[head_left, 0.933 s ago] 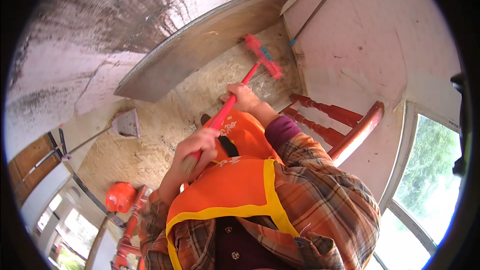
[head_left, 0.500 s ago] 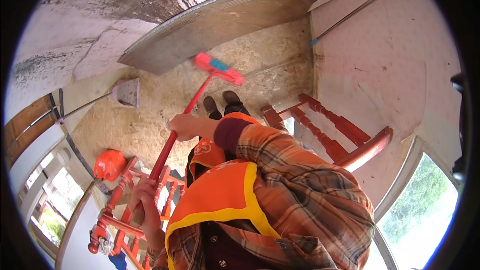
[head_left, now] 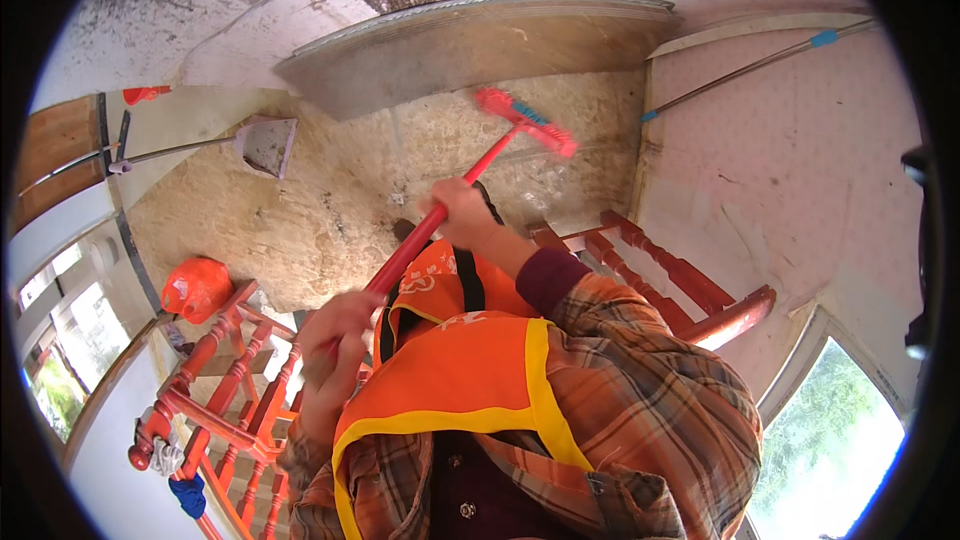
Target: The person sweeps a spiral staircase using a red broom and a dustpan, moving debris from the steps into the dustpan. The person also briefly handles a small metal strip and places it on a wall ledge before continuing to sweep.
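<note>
A broom (head_left: 412, 245) with a long red handle slants across my front, with its head up and away to the right. The red broom head (head_left: 525, 122) bears a blue label and is at the brown, stained floor (head_left: 300, 225); whether its bristles touch cannot be made out. My right hand (head_left: 465, 215) is closed round the handle at mid-length, back of the hand up. Lower down and to the left, my left hand (head_left: 338, 338), a little blurred, grips the handle near its end. My shoes are mostly hidden behind the orange apron.
A long-handled dustpan (head_left: 268, 148) stands at the left. A grey panel (head_left: 470, 45) leans along the far wall. Red wooden railings (head_left: 225, 370) flank me at left and right (head_left: 680, 285), with an orange bag (head_left: 196, 288) by the left one. A blue-ended pole (head_left: 740, 72) leans at the right wall.
The broom head has swung to the right across the floor. Both hands have shifted right with the handle, still gripping it. The whole view has turned slightly.
</note>
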Available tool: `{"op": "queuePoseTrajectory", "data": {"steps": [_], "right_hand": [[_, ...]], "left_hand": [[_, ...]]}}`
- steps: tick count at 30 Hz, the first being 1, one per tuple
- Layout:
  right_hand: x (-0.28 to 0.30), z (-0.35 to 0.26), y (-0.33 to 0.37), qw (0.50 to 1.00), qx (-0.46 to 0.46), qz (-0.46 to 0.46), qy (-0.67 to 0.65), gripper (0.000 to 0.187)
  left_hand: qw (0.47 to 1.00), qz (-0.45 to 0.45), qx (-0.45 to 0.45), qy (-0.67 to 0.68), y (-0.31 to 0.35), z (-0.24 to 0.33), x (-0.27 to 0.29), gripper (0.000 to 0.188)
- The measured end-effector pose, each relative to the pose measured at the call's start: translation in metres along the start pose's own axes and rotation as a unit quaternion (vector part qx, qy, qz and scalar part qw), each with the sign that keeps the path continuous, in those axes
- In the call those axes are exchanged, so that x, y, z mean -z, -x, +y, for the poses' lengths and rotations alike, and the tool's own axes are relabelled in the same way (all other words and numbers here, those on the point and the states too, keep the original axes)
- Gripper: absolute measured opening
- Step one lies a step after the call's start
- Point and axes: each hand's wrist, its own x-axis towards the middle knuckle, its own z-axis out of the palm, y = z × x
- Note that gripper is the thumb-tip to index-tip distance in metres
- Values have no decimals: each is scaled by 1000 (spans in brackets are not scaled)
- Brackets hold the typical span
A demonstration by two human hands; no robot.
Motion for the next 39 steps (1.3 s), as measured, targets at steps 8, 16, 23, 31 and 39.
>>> {"op": "queuePoseTrajectory", "data": {"steps": [8,16,23,31,39], "right_hand": [[-115,-18,-51,973,85,-208,50,13],[-174,-119,-44,950,116,-282,-59,17],[-89,-68,-23,979,145,-146,-17,19],[-167,-38,-43,968,118,-218,30,13],[-249,-136,-50,941,170,-273,-107,20]], "left_hand": [[967,230,7,107,47,-51,53,18],[982,124,-111,-95,106,15,95,18],[993,-18,-105,44,69,-3,98,8],[995,89,-44,19,68,-35,108,2],[979,153,-32,-134,123,3,118,8]]}}
